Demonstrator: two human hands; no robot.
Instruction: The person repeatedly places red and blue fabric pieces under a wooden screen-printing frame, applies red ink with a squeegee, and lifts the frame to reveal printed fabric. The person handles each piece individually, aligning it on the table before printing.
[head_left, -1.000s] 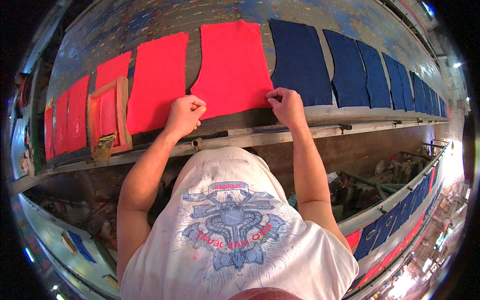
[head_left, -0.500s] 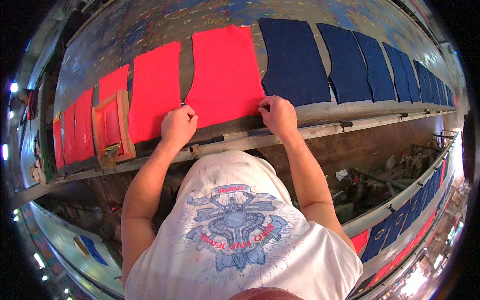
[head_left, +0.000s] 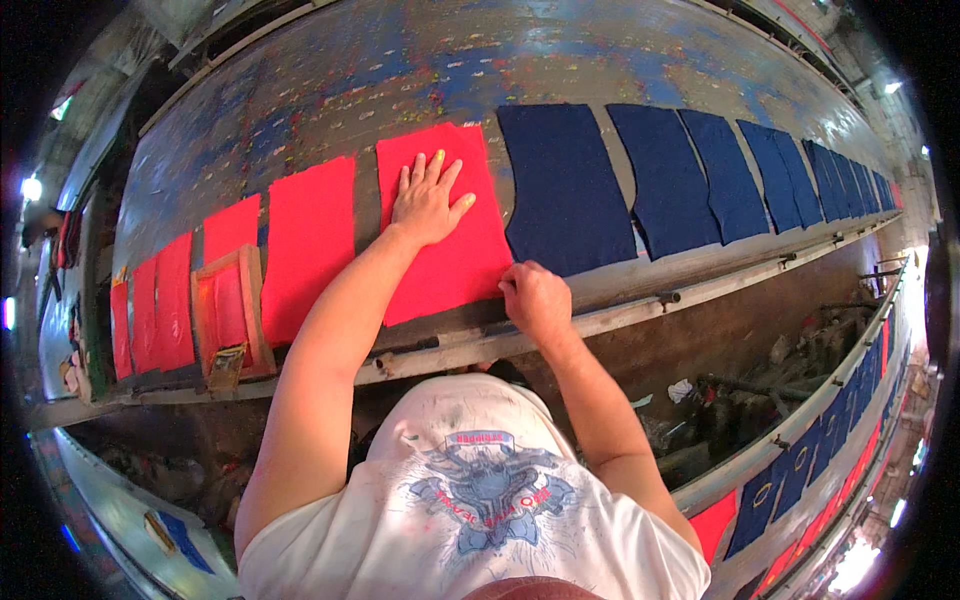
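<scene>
A red cut fabric panel (head_left: 450, 275) lies on the long table in front of me, its near edge close to the table's front rail. My left hand (head_left: 428, 202) rests flat on the upper part of this panel, fingers spread. At the panel's near right corner, my right hand (head_left: 538, 302) is closed, thumb and fingers pinching the fabric edge. Immediately to the right lies a navy fabric panel (head_left: 568, 190), close beside the red one. Across a narrow gap on the left is another red panel (head_left: 310, 245).
A wooden screen frame (head_left: 254, 310) with a squeegee-like tool (head_left: 227, 366) sits over red fabric on the left. Several navy panels (head_left: 665, 180) run off to the right. A metal rail (head_left: 620, 315) with short pegs borders the table. Another table (head_left: 725, 478) with fabric stands behind me.
My left hand has left the red panel's near left corner and now lies spread on its upper part. My right hand stays at the near right corner. The view has shifted.
</scene>
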